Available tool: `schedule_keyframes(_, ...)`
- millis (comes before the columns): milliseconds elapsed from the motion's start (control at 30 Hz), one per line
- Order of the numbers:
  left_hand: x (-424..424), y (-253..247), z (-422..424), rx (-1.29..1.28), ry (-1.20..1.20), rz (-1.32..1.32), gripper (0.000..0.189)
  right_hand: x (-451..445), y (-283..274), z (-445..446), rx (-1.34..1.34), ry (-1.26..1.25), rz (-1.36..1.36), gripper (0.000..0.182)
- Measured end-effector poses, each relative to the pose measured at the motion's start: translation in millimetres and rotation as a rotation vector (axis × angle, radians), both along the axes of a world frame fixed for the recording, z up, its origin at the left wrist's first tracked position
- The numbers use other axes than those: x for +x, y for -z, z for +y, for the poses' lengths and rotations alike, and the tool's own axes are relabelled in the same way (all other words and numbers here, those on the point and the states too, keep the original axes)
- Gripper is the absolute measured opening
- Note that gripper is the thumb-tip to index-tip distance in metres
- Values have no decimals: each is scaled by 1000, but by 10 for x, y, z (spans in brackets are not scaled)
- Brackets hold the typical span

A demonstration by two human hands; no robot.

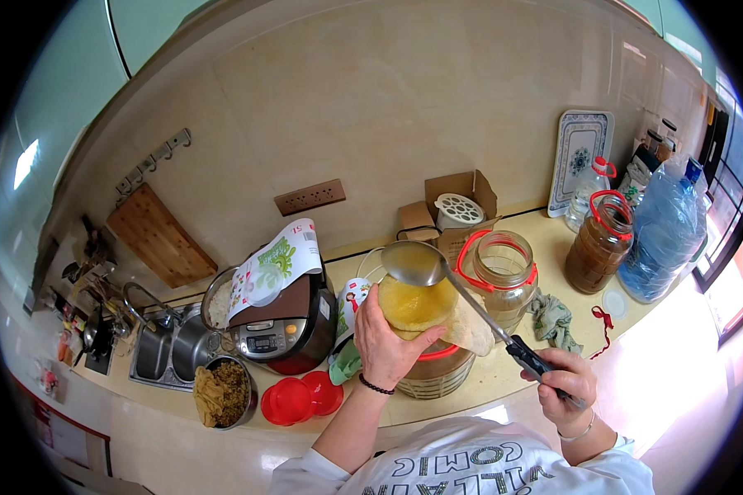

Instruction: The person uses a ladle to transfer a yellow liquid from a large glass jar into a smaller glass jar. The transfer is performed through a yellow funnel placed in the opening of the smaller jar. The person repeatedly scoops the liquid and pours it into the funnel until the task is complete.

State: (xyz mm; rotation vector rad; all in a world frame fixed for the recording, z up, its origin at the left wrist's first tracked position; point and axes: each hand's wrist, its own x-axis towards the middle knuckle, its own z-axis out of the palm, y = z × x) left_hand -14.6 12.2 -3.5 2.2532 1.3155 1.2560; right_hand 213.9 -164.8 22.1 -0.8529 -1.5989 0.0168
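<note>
My left hand [384, 346] grips the left side of a yellowish round strainer or bowl [418, 303] with yellow liquid in it. A pale cloth [477, 328] hangs from its right side. It is held over a wide glass jar [436, 377] with a red rim, whose mouth is mostly hidden. My right hand [563, 383] is closed around the black handle of a metal ladle [413, 263], its bowl tilted just above the yellow liquid. Behind stands an open glass jar [503, 266] with a red carrying handle.
To the left are a rice cooker [285, 328], red plastic lids [291, 399], a pot of brown mash [232, 393] and a double sink [173, 352]. To the right lie a crumpled cloth [555, 322] and a red ribbon [602, 328], near a jar of brown liquid [597, 253] and a blue plastic-wrapped bottle [665, 229].
</note>
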Motion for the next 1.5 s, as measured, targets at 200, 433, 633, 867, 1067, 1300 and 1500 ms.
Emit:
schedule_keyframes(200, 9, 26, 25, 44, -9, -28, 115, 57, -60, -65, 12, 38, 33, 16)
schedule_keyframes(433, 16, 85, 49, 60, -18, -51, 116, 199, -143, -273, -56, -105, -46, 17)
schedule_keyframes(633, 14, 38, 37, 70, -13, -42, 116, 202, -59, -221, -40, 11, 10, 17)
schedule_keyframes(867, -10, -7, 3, -20, 2, -11, 115, 133, -79, -85, 18, 67, 56, 15)
schedule_keyframes(1067, 3, -10, -1, -14, 6, -20, 116, 66, 103, -26, -66, 55, 649, 16)
schedule_keyframes(1300, 5, 9, 18, 11, 12, -29, 115, 284, -92, 85, -121, 164, 1237, 21)
schedule_keyframes(1500, 3, 28, 27, 42, 6, -51, 114, 906, -53, -113, 104, 302, 1003, 15)
